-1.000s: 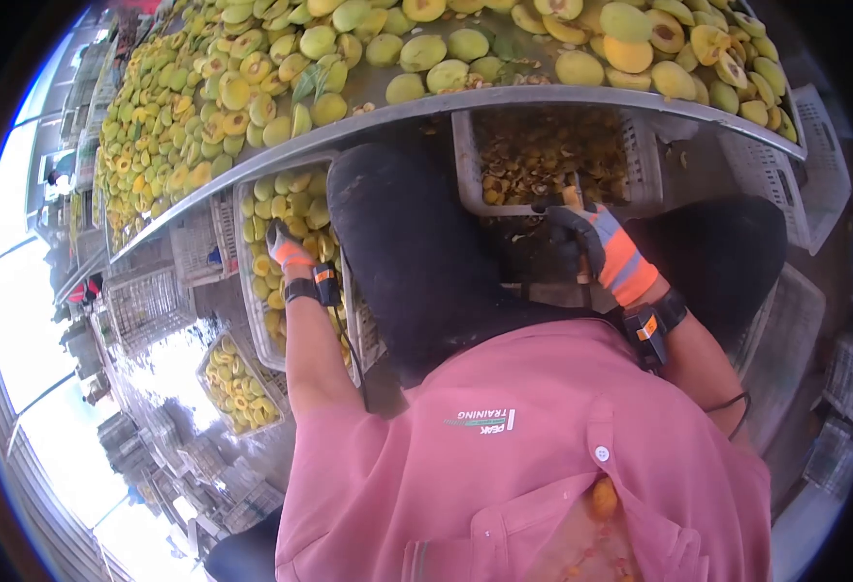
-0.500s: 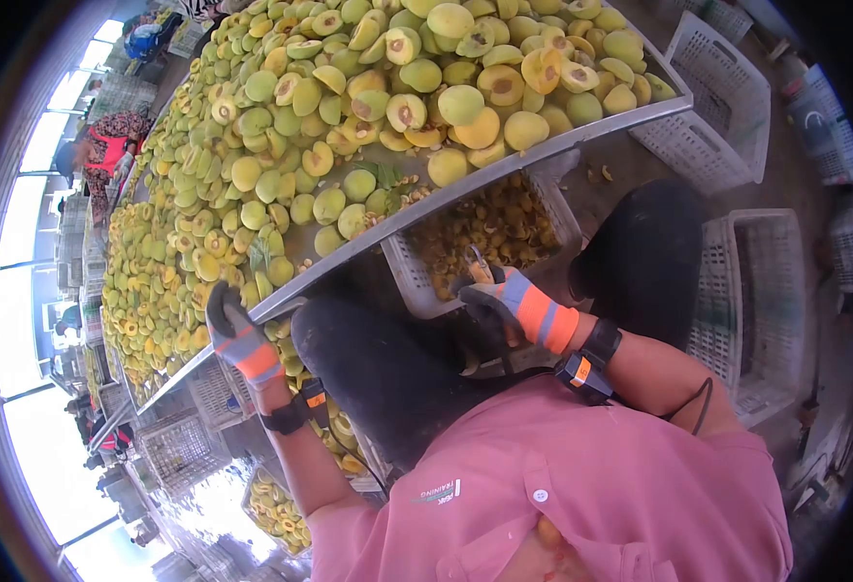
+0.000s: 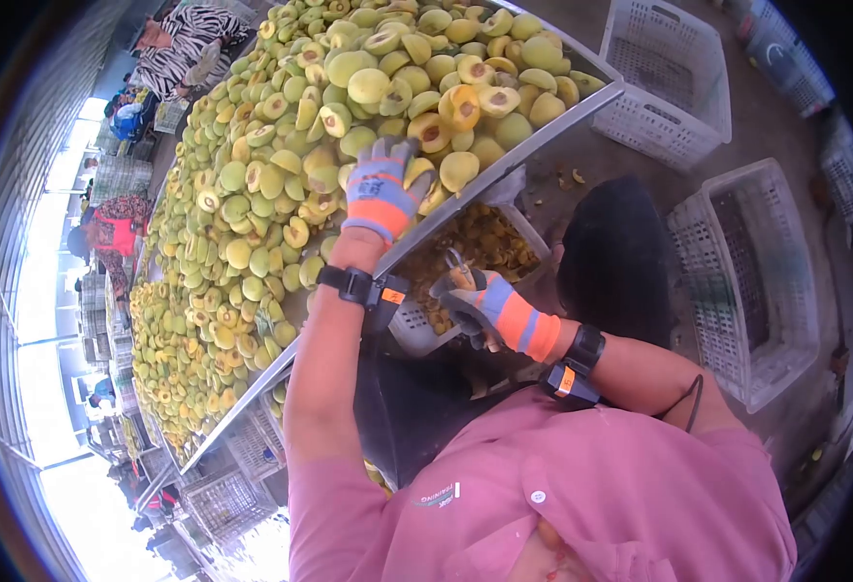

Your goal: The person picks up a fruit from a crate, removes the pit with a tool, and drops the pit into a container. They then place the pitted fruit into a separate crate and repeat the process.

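My left hand (image 3: pixel 385 189), in a grey and orange glove, reaches over the heaped fruit. A yellow peach half (image 3: pixel 418 173) shows between its thumb and fingers, which curl around it. My right hand (image 3: pixel 492 308), gloved alike, is closed around a small hand tool (image 3: pixel 459 269) with a looped metal tip pointing up. It hovers over the crate of brown pits and scraps (image 3: pixel 489 242) below the table edge. The pile of halved yellow-green peaches (image 3: pixel 261 209) covers the sloping table; many show reddish hollows or pits.
A raised metal rim (image 3: pixel 514 150) borders the table between the pile and my lap. White plastic crates (image 3: pixel 661 121) (image 3: pixel 708 228) stand on the floor at right, and more crates (image 3: pixel 225 504) at lower left. Other people (image 3: pixel 189 48) are along the table's far left side.
My left hand has moved from beside the table's edge up and right onto the pile, and now closes on a peach half. My right hand has shifted slightly left, still holding the tool.
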The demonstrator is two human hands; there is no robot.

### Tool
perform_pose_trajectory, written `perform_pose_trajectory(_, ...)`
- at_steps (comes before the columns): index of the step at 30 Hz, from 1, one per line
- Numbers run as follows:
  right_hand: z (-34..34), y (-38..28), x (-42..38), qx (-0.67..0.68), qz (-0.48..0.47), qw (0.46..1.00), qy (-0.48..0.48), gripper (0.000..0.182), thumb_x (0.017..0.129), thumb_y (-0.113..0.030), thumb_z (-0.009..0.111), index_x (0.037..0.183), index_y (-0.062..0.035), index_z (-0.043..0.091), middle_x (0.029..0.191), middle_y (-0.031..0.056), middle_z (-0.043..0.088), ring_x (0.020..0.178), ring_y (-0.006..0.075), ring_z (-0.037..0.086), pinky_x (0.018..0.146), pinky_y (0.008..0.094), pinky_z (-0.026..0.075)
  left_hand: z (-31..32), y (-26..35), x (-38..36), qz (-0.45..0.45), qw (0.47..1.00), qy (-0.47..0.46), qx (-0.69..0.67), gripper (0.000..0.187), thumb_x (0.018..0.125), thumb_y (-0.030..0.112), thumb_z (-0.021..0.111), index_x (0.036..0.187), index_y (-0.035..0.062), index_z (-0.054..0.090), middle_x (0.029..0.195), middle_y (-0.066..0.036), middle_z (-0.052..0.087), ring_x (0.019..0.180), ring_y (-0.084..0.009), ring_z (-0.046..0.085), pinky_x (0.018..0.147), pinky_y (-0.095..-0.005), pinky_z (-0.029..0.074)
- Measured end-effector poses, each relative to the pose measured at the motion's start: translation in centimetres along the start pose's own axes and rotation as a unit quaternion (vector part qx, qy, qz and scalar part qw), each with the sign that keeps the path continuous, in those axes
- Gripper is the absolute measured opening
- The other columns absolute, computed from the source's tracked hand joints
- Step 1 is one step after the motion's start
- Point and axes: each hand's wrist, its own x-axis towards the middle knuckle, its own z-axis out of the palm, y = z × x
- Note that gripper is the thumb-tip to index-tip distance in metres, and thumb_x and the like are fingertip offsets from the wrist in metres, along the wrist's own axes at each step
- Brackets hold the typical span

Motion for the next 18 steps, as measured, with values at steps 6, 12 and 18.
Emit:
perform_pose_trajectory(6, -0.8, -1.3, -1.3, -0.015, 0.010, 1.000, 0.007, 0.021, 0.086, -0.029, 0.066, 0.084, -0.0100, 0.058, 0.055, 0.0002, 0.050, 0.040, 0.0099, 0.045, 0.034, 0.0265, 0.033, 2.0, -1.5, -3.2, -0.034, 0.972, -0.118, 0.200, 0.042, 0.083, 0.039, 0.058, 0.117, 0.0152, 0.062, 0.130, -0.016, 0.052, 0.118, -0.0364, 0.048, 0.098, -0.0465, 0.040)
perform_pose_trajectory(12, -1.6, -1.9, -2.4, -0.013, 0.048, 0.999, -0.012, 0.020, 0.085, -0.028, 0.067, 0.091, -0.0103, 0.061, 0.056, -0.0014, 0.049, 0.042, 0.0086, 0.042, 0.036, 0.0253, 0.031, -0.8, 0.1, -4.1, -0.162, 0.896, -0.273, 0.310, 0.042, 0.081, 0.043, 0.058, 0.111, 0.0158, 0.066, 0.127, -0.011, 0.055, 0.117, -0.0322, 0.050, 0.097, -0.0477, 0.038)
perform_pose_trajectory(18, -1.8, -2.9, -2.7, 0.030, 0.000, 0.999, -0.012, 0.014, 0.084, -0.019, 0.065, 0.090, -0.0082, 0.060, 0.061, 0.0031, 0.055, 0.042, 0.0131, 0.049, 0.034, 0.0301, 0.038, -0.5, 3.9, 2.4, -0.067, 0.995, 0.069, 0.040, 0.051, 0.079, 0.038, 0.066, 0.119, 0.0067, 0.059, 0.119, -0.018, 0.057, 0.110, -0.0359, 0.052, 0.094, -0.0430, 0.042)
